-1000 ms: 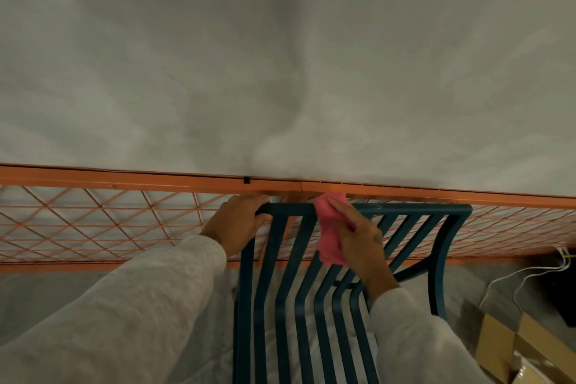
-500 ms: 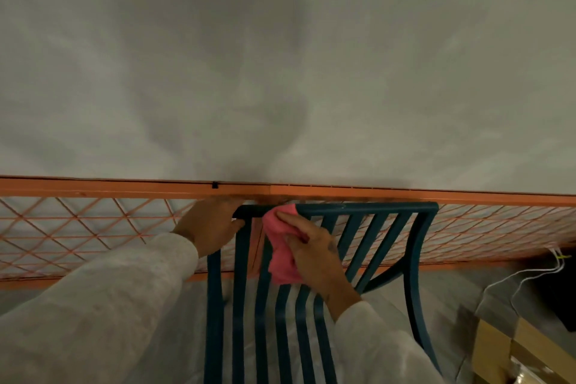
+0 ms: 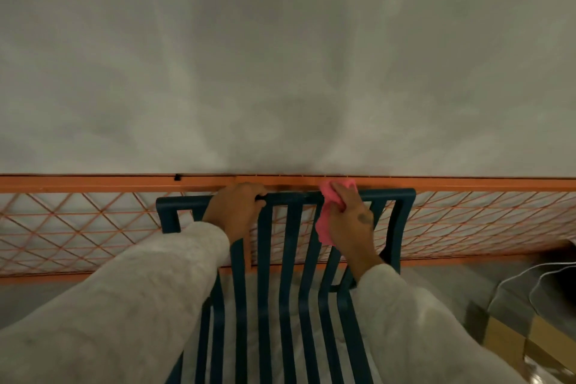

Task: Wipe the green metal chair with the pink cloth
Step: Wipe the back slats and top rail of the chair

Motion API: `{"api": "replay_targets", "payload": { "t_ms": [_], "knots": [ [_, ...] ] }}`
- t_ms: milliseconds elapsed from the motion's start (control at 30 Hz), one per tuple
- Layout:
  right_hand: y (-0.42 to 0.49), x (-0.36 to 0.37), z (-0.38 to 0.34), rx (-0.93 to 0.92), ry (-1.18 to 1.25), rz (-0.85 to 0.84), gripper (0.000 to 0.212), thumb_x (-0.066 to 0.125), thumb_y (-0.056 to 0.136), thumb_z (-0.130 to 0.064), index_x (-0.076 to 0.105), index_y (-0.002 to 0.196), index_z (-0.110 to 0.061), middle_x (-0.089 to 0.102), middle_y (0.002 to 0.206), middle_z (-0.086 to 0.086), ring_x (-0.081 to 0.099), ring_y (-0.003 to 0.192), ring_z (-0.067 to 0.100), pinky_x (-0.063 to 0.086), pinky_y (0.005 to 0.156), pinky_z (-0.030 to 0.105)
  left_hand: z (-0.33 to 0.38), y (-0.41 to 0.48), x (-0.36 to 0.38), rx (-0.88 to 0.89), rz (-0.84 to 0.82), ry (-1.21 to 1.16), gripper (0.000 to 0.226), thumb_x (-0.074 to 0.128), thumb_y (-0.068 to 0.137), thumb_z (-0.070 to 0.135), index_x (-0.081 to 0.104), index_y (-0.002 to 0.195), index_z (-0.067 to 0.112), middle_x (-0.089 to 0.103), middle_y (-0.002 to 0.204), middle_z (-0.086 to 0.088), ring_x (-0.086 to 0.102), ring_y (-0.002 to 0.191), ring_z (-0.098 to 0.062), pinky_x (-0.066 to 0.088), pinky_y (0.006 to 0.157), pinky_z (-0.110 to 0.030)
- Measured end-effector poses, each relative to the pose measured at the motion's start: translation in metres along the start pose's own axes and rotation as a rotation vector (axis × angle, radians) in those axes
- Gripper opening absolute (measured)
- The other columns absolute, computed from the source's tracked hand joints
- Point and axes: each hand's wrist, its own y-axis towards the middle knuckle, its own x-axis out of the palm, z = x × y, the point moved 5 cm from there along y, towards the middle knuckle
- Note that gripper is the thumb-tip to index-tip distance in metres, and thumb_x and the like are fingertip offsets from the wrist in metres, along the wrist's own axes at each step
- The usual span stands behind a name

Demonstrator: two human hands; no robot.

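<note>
Cloth (image 3: 325,221), clamped in right hand (image 3: 352,221), has slid rightward along chair (image 3: 291,227) rail; left hand (image 3: 233,212) stays clenched there.

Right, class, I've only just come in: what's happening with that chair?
A person in pale grey sleeves is wiping a dark green slatted metal chair. The right hand presses a crumpled pink cloth over the chair's top rail, towards its right end. The left hand grips the same rail further left, steadying the chair. The chair stands against an orange wire-mesh fence in front of a grey wall.
</note>
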Motion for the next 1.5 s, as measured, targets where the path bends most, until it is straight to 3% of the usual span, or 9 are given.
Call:
{"api": "replay_targets", "payload": {
  "t_ms": [200, 367, 533, 667, 800, 1000, 1233, 1400, 1500],
  "knots": [
    [-0.033, 0.072, -0.050, -0.310, -0.057, -0.112, 0.039, 0.047, 0.096, -0.023, 0.054, 0.134, -0.015, 0.045, 0.145, 0.012, 0.042, 0.133, 0.029, 0.025, 0.106, 0.023, 0.001, 0.005, 0.001, -0.036, 0.004, -0.016, 0.013, 0.058, 0.090, 0.012, 0.071, 0.090, 0.016, 0.070, 0.085, 0.000, 0.063, 0.071, -0.016, 0.055, 0.070, -0.038],
    [-0.011, 0.025, -0.018, -0.583, -0.428, -0.147, 0.055, 0.053, 0.089, -0.008, 0.044, 0.140, -0.027, 0.044, 0.146, 0.000, 0.042, 0.134, 0.023, 0.044, 0.105, 0.039, -0.006, 0.003, 0.005, -0.072, 0.037, -0.033, 0.017, 0.058, 0.094, 0.021, 0.069, 0.106, 0.020, 0.070, 0.093, 0.004, 0.058, 0.067, -0.005, 0.044, 0.061, -0.021],
    [0.012, -0.047, 0.018, -0.426, -0.342, 0.097, 0.046, 0.058, 0.088, 0.002, 0.049, 0.128, -0.018, 0.060, 0.122, 0.014, 0.061, 0.107, 0.034, 0.055, 0.088, 0.046, -0.004, 0.002, 0.007, -0.092, 0.068, -0.065, 0.019, 0.060, 0.093, 0.022, 0.070, 0.109, 0.019, 0.071, 0.098, 0.001, 0.064, 0.078, -0.013, 0.054, 0.076, -0.029],
    [0.004, -0.004, 0.006, -0.135, -0.202, 0.147, 0.041, 0.050, 0.092, -0.006, 0.054, 0.126, -0.028, 0.046, 0.140, 0.002, 0.053, 0.121, 0.027, 0.050, 0.097, 0.037, -0.007, 0.001, 0.008, -0.103, 0.087, -0.057, 0.016, 0.060, 0.093, 0.023, 0.070, 0.106, 0.021, 0.071, 0.093, 0.004, 0.062, 0.070, -0.007, 0.049, 0.067, -0.021],
    [-0.034, 0.063, -0.043, -0.392, -0.049, -0.039, 0.054, 0.067, 0.084, 0.001, 0.055, 0.132, -0.021, 0.046, 0.145, 0.005, 0.040, 0.135, 0.024, 0.031, 0.106, 0.017, -0.004, 0.002, 0.007, -0.086, 0.068, -0.065, 0.016, 0.059, 0.093, 0.017, 0.071, 0.101, 0.023, 0.070, 0.085, 0.008, 0.060, 0.063, -0.003, 0.051, 0.061, -0.025],
    [-0.010, 0.023, -0.015, -0.652, -0.345, -0.203, 0.049, 0.053, 0.094, -0.009, 0.047, 0.139, -0.028, 0.041, 0.149, -0.005, 0.032, 0.141, 0.016, 0.028, 0.116, 0.037, -0.004, 0.004, 0.007, -0.087, 0.063, -0.050, 0.019, 0.061, 0.092, 0.018, 0.070, 0.109, 0.020, 0.071, 0.092, 0.004, 0.058, 0.066, -0.005, 0.050, 0.066, -0.024],
    [0.019, -0.057, 0.027, -0.256, -0.255, 0.169, 0.040, 0.061, 0.088, 0.002, 0.055, 0.125, -0.012, 0.059, 0.120, 0.016, 0.059, 0.107, 0.037, 0.051, 0.082, 0.041, -0.003, 0.005, 0.010, -0.116, 0.060, -0.048, 0.020, 0.059, 0.094, 0.019, 0.069, 0.111, 0.018, 0.069, 0.087, 0.005, 0.057, 0.061, -0.002, 0.041, 0.057, -0.017],
    [-0.011, 0.027, -0.013, -0.283, -0.181, 0.051, 0.053, 0.052, 0.091, -0.003, 0.047, 0.135, -0.034, 0.031, 0.153, -0.005, 0.022, 0.135, 0.006, 0.022, 0.078, -0.009, -0.001, 0.005, 0.009, -0.109, 0.058, -0.027, 0.016, 0.059, 0.093, 0.016, 0.070, 0.106, 0.016, 0.069, 0.083, 0.003, 0.057, 0.059, -0.004, 0.044, 0.056, -0.020],
    [-0.028, 0.064, -0.035, -0.354, -0.126, -0.109, 0.061, 0.065, 0.086, -0.004, 0.046, 0.139, -0.028, 0.039, 0.149, 0.001, 0.039, 0.128, 0.010, 0.023, 0.095, -0.001, 0.001, 0.004, 0.008, -0.077, 0.058, -0.037, 0.016, 0.060, 0.092, 0.012, 0.072, 0.100, 0.017, 0.070, 0.083, 0.004, 0.060, 0.062, -0.007, 0.053, 0.062, -0.029]
  ]
}}
